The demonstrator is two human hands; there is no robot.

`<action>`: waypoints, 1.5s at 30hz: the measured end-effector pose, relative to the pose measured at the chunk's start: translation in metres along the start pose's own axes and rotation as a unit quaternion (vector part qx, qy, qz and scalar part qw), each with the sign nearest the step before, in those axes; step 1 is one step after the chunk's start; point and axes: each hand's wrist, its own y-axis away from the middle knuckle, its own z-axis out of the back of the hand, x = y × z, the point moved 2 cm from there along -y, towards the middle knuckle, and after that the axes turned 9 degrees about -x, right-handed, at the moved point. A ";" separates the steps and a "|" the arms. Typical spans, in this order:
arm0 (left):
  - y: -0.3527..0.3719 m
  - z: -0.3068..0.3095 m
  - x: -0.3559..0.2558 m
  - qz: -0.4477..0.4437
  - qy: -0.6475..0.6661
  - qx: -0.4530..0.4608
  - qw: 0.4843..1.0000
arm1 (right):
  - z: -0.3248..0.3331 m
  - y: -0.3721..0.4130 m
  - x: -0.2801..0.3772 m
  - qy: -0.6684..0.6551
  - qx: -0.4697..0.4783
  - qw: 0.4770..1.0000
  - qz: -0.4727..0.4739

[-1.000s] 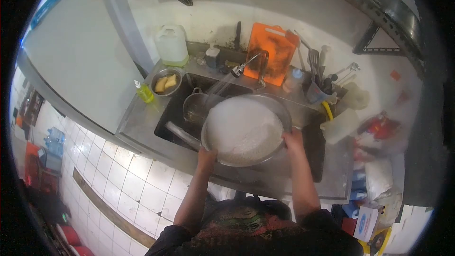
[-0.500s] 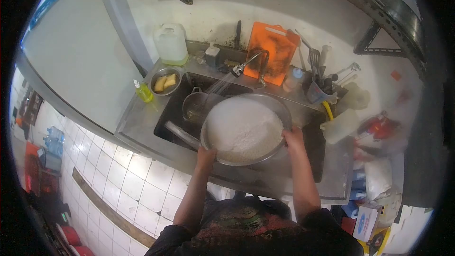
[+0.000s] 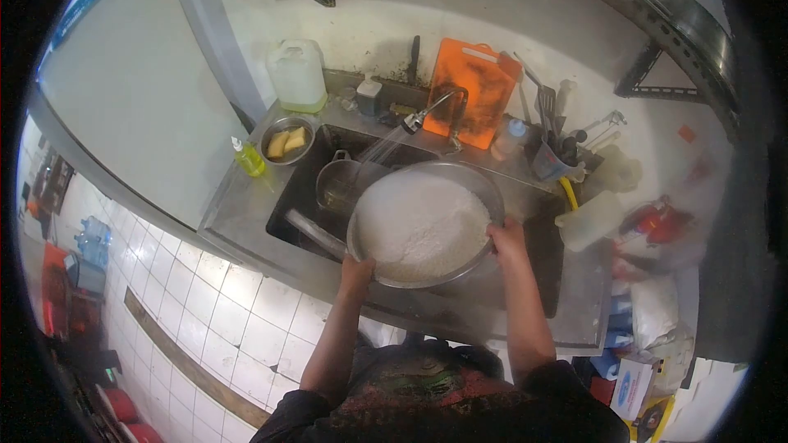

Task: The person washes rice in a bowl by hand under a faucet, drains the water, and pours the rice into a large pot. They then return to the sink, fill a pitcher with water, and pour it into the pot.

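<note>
I see the wide metal bowl [image 3: 497,191], white grains [image 3: 423,226] inside, over the sink [image 3: 538,254] — my left hand's [image 3: 356,272] fingers grasp its near-left rim, my right hand's [image 3: 506,237] its right. Beyond its left side, water from the faucet [image 3: 413,121] sprays toward a pot [image 3: 335,184] — an orange board [image 3: 472,86] leans behind.

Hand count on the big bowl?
2: the left hand at the left side of the big bowl, the right hand at its right side. No others visible.

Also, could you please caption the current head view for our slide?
Two hands hold a metal bowl of white grains over a sink, beside running water.
</note>
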 end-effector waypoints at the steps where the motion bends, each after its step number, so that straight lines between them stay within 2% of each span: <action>1: 0.003 0.000 -0.003 0.002 -0.001 0.000 1.000 | 0.000 0.000 0.001 0.006 0.002 1.000 0.001; 9: 0.007 -0.001 -0.009 -0.021 0.018 0.019 0.999 | -0.001 -0.007 -0.006 0.010 0.009 1.000 -0.002; 11: 0.003 0.000 -0.003 -0.004 0.011 0.022 1.000 | -0.001 -0.002 0.000 0.010 0.003 1.000 -0.004; 14: -0.017 0.001 0.023 -0.040 0.018 0.025 0.999 | -0.001 0.001 0.002 0.004 0.002 1.000 0.002; 17: -0.018 0.001 0.026 -0.005 0.032 0.030 0.999 | -0.002 -0.004 -0.003 0.001 0.007 1.000 -0.001; 20: -0.023 0.004 0.030 -0.033 0.013 0.038 0.999 | -0.002 0.001 0.005 -0.003 0.027 1.000 -0.008; 26: -0.003 -0.001 0.011 -0.015 0.059 0.039 0.997 | -0.004 -0.007 -0.001 0.010 0.016 1.000 -0.010; 29: -0.015 0.001 0.024 -0.010 0.046 0.044 0.998 | -0.005 -0.013 -0.006 -0.007 0.038 0.999 -0.014; 32: -0.025 0.005 0.032 0.008 -0.047 0.009 0.999 | -0.006 -0.016 -0.006 0.007 0.024 1.000 -0.012; 35: 0.011 -0.003 -0.008 -0.054 -0.027 0.014 0.998 | -0.004 -0.010 -0.001 0.029 0.023 0.999 0.031; 39: 0.009 -0.001 -0.004 -0.005 -0.025 0.032 0.999 | -0.003 -0.004 0.007 0.010 0.014 1.000 -0.005; 41: 0.007 -0.002 0.001 0.000 0.027 0.038 0.999 | -0.003 -0.001 0.009 -0.008 0.014 1.000 -0.013; 45: 0.005 0.000 0.005 -0.016 0.003 0.031 0.999 | -0.006 -0.014 -0.007 -0.039 0.035 0.998 -0.019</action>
